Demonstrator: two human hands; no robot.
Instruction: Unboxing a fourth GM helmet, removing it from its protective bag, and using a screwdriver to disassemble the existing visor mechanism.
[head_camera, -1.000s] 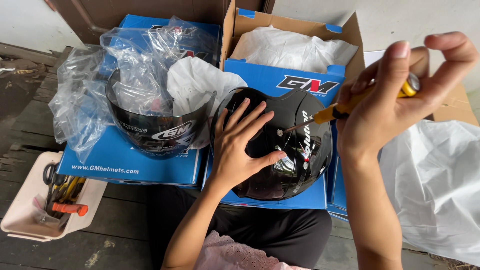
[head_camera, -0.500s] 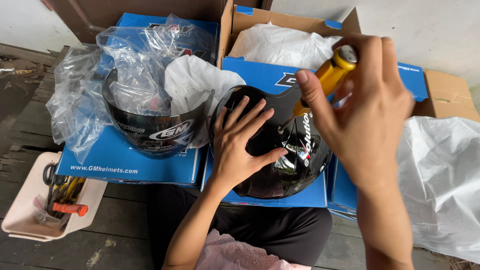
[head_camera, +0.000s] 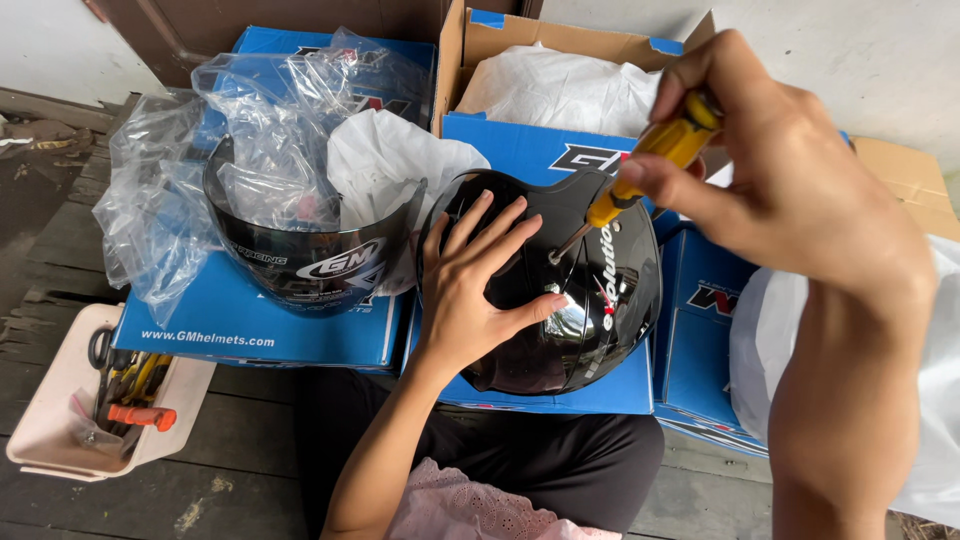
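Left hand: my left hand (head_camera: 478, 290) lies flat on the black helmet (head_camera: 560, 290); the fingers are spread wide and pressed on the smooth, glossy shell; it grips nothing, it only steadies the helmet.
Right hand: my right hand (head_camera: 790, 190) is closed around the yellow screwdriver (head_camera: 640, 175); thumb and fingers wrap the thick plastic handle near its top.
Screwdriver: yellow handle, thin metal shaft; it is tilted, and the tip touches the helmet shell just beside my left fingertips.
Helmet: round, hard and shiny with pale lettering on the side; it rests over my lap, against the blue cardboard box (head_camera: 530, 160) in front of me.
Visor: a dark curved visor (head_camera: 300, 255), smooth and half transparent, stands on another flat blue box (head_camera: 230, 320) to the left, well apart from my hands.
Wrapping: crinkled clear plastic bag (head_camera: 200, 160) around and behind the visor; soft white wrapping (head_camera: 385, 170) between visor and helmet; more white wrapping (head_camera: 560, 90) inside the open box behind.
Tray: a pale pink plastic tray (head_camera: 50, 400) on the worn dark wooden floor (head_camera: 240, 480) at the lower left; it holds small tools, one with an orange handle (head_camera: 140, 415).
Right side: a large white bag (head_camera: 930, 400), soft and wrinkled, lies beside my right forearm.
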